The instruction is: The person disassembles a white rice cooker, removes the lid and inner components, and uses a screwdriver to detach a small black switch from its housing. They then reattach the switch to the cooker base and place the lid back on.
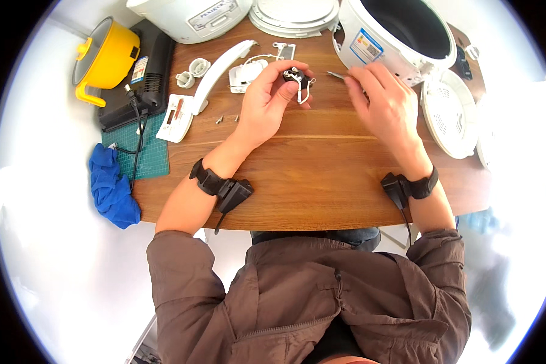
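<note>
Above the far middle of the table, my left hand (267, 100) is closed around a small black part with white wire and metal pieces (296, 79). Its thumb presses on the near side of that part. To the right, my right hand (387, 103) pinches a thin metal-tipped tool (335, 75), whose tip points left toward the black part without touching it. My fingers hide the rest of the tool, so its exact kind cannot be made out. Just beyond my left hand lies a white plastic housing (244, 75) with a wire.
A white rice cooker body (358, 43) stands at the far right, beside a round perforated white plate (448, 114). A curved white handle (215, 76), two white caps (200, 67) and small screws (219, 120) lie left. Farther left are a yellow pot (112, 51), green mat (155, 151) and blue cloth (110, 188).
</note>
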The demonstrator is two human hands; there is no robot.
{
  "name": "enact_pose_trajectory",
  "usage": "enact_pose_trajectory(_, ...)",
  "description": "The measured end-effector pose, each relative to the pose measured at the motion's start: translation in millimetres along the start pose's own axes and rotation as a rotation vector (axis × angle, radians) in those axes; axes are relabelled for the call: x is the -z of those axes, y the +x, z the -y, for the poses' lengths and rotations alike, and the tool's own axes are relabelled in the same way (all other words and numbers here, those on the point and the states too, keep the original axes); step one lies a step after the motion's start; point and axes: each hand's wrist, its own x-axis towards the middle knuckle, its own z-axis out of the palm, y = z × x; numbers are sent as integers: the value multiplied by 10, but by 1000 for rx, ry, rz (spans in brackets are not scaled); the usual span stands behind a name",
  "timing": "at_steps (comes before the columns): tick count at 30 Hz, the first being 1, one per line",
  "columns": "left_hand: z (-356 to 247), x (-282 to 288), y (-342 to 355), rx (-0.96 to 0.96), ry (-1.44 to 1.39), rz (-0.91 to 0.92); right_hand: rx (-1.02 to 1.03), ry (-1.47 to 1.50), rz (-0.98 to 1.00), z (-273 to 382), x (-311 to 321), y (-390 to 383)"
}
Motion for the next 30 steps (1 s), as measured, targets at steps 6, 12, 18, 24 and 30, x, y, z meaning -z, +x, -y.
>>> enact_pose_trajectory(6,-35,41,0,105,-303,-46,-5,-388,187,72,130,-30)
enact_pose_trajectory(12,-56,57,26,148,-445,-45,127,-545,275,77,91,-116)
enact_pose_trajectory(18,-114,79,56,148,-598,6,37,-136,226,5,-94,-156)
enact_pose_trajectory(24,-155,219,118,66,-716,-99,26,-8,229,-85,-109,-138)
enact_pose_trajectory(30,-182,390,199,40,-781,-206,53,-275,256,-6,-57,-154)
